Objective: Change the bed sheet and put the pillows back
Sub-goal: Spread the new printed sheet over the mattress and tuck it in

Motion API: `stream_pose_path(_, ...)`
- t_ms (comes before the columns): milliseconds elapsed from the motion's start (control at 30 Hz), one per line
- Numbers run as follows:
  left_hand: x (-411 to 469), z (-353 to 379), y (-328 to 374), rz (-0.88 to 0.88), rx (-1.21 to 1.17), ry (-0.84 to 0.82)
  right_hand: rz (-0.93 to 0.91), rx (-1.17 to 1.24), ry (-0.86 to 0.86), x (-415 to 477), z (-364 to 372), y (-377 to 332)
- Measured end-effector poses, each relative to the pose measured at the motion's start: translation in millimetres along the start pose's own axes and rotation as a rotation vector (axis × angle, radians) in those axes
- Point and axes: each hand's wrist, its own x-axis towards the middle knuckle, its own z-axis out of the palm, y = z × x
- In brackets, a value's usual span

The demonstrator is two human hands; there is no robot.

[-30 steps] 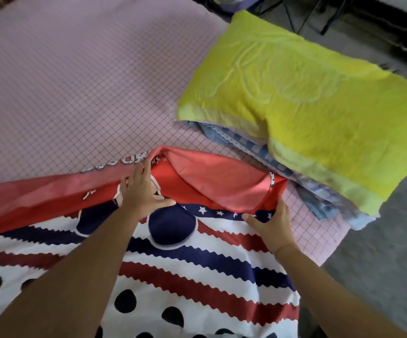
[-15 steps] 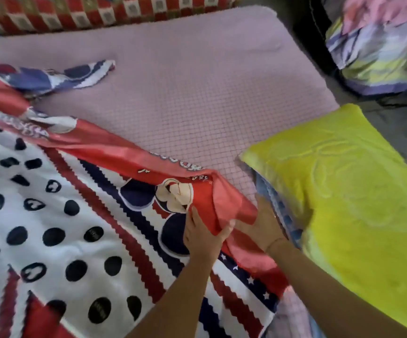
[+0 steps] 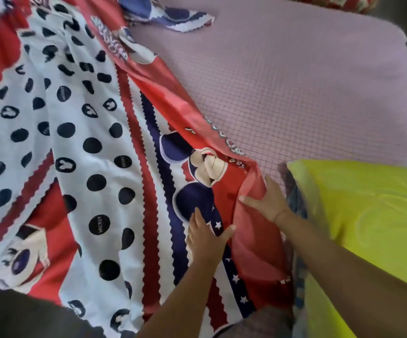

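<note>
Red, white and navy cloth is filling the left and middle of the frame: the sheet [image 3: 95,147] is lying half spread, with black dots on its white part and wavy stripes running toward the lower centre. Its red edge is lying folded back on itself along a diagonal from the upper centre down to the lower right.

The left hand [image 3: 204,237] is lying flat on the striped part at lower centre, fingers straight and pointing up the frame, thumb stretched out to the right so that it is touching the red fold. It is gripping nothing.

The right hand [image 3: 268,201] is resting just above and to the right of it, on the folded red edge. Its fingers are looking straight, and its thumb is reaching left across the fabric. It is pressing rather than clutching.

The mattress [image 3: 295,89], pink with a fine check, is showing bare across the upper right. A yellow pillow [image 3: 373,215] is lying at the right edge, just beside the right wrist, with blue cloth [image 3: 295,203] peeking out under its near side.
</note>
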Motion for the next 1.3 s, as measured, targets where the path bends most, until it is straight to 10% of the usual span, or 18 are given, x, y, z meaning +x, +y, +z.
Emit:
stream_pose_path(333, -5.7, 67.2, -3.7, -0.128, -0.342, 0.335, 0.107, 0.075, -0.124, 82.8, 16.1, -1.4)
stream_pose_path(600, -72.8, 47.6, -13.2, -0.089, -0.575, 0.387, -0.011, 0.231, -0.614, -0.8, 7.1, 12.0)
stream_pose_path(800, -123.6, 35.5, -1.5, 0.09, -0.66, 0.235, 0.041, 0.426, -0.788, -82.7, -28.0, 17.8)
stream_pose_path(1300, -231.2, 43.0, 16.3, 0.404, -0.446, -0.231, 0.056, 0.46, -0.532, -120.7, -68.7, -21.0)
